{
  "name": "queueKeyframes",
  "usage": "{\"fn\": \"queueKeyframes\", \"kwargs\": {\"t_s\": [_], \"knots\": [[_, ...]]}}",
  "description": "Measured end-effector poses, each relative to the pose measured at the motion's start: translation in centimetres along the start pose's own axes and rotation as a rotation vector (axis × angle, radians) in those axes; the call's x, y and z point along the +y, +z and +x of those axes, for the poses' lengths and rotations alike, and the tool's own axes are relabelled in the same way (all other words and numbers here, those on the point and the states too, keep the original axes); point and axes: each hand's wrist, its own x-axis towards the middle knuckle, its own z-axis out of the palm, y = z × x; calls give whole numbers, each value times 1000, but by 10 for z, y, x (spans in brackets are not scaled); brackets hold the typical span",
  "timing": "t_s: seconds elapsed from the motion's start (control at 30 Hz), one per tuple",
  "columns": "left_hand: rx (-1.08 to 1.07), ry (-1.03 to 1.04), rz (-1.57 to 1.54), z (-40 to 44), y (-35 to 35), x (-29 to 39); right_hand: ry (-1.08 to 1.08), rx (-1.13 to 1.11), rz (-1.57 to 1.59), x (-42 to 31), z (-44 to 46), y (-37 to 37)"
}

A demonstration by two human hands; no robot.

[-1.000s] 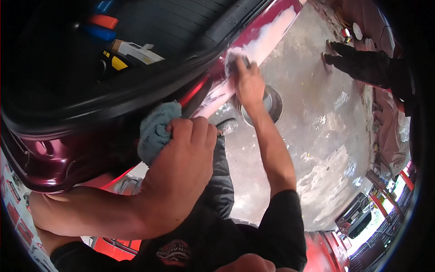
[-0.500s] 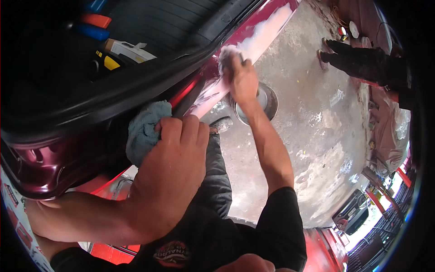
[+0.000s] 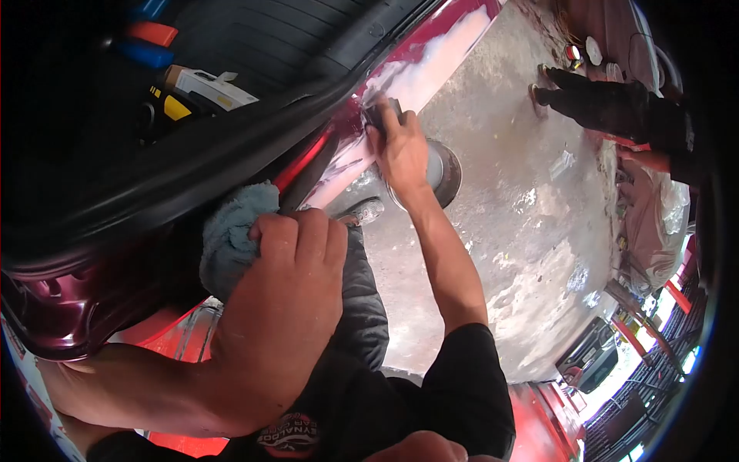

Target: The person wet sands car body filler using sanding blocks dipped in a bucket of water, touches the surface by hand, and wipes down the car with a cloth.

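Note:
My right hand (image 3: 402, 154) presses a dark sanding block (image 3: 396, 108) against the dark red car's rear bumper (image 3: 431, 65). Pale filler or primer and milky white residue cover the bumper around the block. Closer to me, my left hand (image 3: 296, 269) is closed around a bunched blue-grey cloth (image 3: 240, 231), beside the bumper and the black trunk edge. The palm side of that hand is hidden. Below my right wrist, a round bucket (image 3: 446, 173) stands on the floor, partly covered by my hand and forearm.
Inside the open trunk (image 3: 254, 46) lie a box (image 3: 215, 88), a black-and-yellow item (image 3: 175, 106) and tools with blue and orange handles (image 3: 150, 35). A person in dark trousers (image 3: 593, 96) stands across the stained concrete floor (image 3: 508, 231). My shoe (image 3: 365, 211) is near the bucket.
My right hand and the block have shifted slightly down and left along the bumper. The whole view has shifted a little left. The cloth stays in my left hand.

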Motion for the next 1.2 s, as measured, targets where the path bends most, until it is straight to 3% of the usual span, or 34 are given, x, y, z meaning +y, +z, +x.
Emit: {"fn": "queueKeyframes", "kwargs": {"t_s": [0.03,0.17,0.27,0.33,0.47,0.57,0.9,1.0,1.1,1.2], "knots": [[-9,6,16,0,-1,-1,-40,22,78,11,4,4],[-11,12,12,2,0,-1,-21,100,-237,42,62,12],[0,-9,-12,2,0,0,86,63,-101,23,34,12],[-11,23,19,0,-3,-2,3,79,-18,14,-8,14],[-78,38,6,0,-5,0,-37,32,-218,38,34,6],[29,-25,-48,3,5,3,-13,108,-225,55,50,17],[22,-2,-7,0,3,0,-20,81,-54,35,-27,21],[-36,33,-20,2,0,3,-53,121,-176,45,39,15],[-13,13,-34,6,-2,0,76,164,-194,48,70,23],[18,10,-18,5,0,-2,11,137,-75,28,10,22]]}}
